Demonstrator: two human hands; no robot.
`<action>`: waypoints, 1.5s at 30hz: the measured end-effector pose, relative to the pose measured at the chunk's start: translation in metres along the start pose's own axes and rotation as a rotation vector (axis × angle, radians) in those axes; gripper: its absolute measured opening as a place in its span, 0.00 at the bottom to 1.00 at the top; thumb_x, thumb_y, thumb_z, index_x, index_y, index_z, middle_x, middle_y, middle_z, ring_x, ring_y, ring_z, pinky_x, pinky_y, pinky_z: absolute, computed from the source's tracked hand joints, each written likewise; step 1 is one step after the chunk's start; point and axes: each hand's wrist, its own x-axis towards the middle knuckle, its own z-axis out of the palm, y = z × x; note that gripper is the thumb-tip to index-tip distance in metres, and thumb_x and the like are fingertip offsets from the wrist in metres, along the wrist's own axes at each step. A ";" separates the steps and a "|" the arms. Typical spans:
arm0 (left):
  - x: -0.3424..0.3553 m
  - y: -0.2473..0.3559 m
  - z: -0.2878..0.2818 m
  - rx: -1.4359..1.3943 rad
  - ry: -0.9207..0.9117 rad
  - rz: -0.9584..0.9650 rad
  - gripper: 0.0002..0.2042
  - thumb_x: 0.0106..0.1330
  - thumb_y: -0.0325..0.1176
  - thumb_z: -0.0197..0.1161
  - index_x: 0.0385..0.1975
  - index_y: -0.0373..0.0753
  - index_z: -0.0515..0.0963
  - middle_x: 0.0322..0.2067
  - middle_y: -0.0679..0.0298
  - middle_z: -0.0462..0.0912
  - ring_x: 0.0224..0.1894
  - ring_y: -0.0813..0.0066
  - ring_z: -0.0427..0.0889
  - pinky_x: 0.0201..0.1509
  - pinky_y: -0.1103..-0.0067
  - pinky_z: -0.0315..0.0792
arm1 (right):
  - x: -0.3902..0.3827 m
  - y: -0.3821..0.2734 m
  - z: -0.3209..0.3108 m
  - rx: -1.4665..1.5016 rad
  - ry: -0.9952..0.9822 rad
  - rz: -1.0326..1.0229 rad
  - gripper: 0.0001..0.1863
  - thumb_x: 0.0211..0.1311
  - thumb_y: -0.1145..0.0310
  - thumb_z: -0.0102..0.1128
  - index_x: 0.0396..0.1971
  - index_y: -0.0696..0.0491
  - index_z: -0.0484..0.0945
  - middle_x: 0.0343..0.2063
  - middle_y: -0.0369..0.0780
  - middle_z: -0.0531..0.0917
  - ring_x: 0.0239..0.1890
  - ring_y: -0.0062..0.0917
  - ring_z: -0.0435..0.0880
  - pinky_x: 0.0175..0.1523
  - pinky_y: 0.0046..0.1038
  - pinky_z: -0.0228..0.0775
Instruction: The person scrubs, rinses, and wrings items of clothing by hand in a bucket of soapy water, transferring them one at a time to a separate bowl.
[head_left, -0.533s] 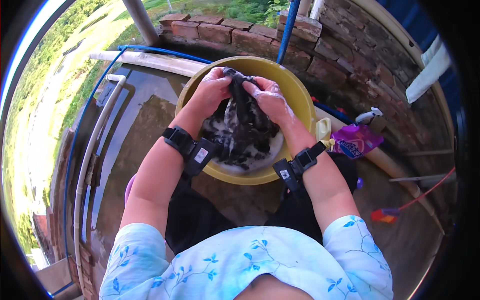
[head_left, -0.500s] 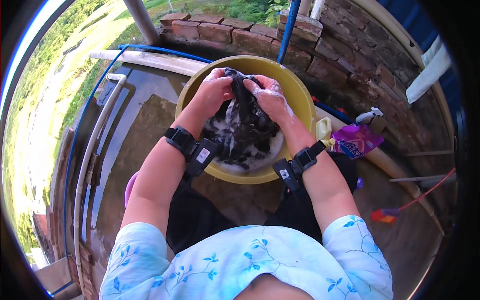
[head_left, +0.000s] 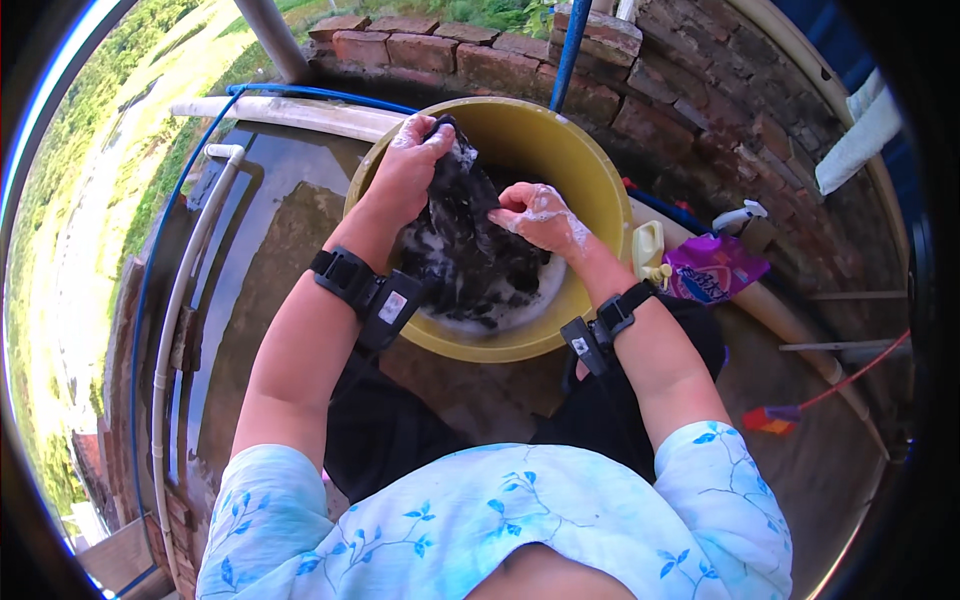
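A wide yellow basin [head_left: 612, 225] holds a dark wet garment [head_left: 465, 245] streaked with white suds, lying in foamy water. At the basin's upper left, my left hand [head_left: 408, 165] is closed on a bunched end of the garment and lifts it near the rim. Over the right half of the basin, my right hand [head_left: 543, 217], with foam on its back, pinches the garment's right edge between thumb and fingers. Between the two hands the cloth hangs down into the basin. The garment's exact kind does not show.
Right of the basin lie a pale yellow bottle [head_left: 648, 250], a purple packet [head_left: 715, 265] and a white-topped brush-like thing [head_left: 740, 215]. A brick wall [head_left: 480, 68] stands behind. A blue hose [head_left: 320, 98] and a white pipe [head_left: 182, 300] run along the left.
My hands have parted: the left moved left and slightly up with its end of the garment, the right moved lower and now holds the edge. The cloth is spread wider between them.
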 end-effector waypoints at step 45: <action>0.027 -0.087 -0.024 -0.358 0.218 -0.394 0.10 0.62 0.36 0.49 0.37 0.37 0.70 0.33 0.59 0.78 0.34 0.66 0.79 0.39 0.70 0.74 | -0.146 0.259 -0.155 0.251 0.967 1.040 0.13 0.50 0.62 0.54 0.29 0.58 0.73 0.24 0.41 0.75 0.27 0.28 0.75 0.36 0.30 0.69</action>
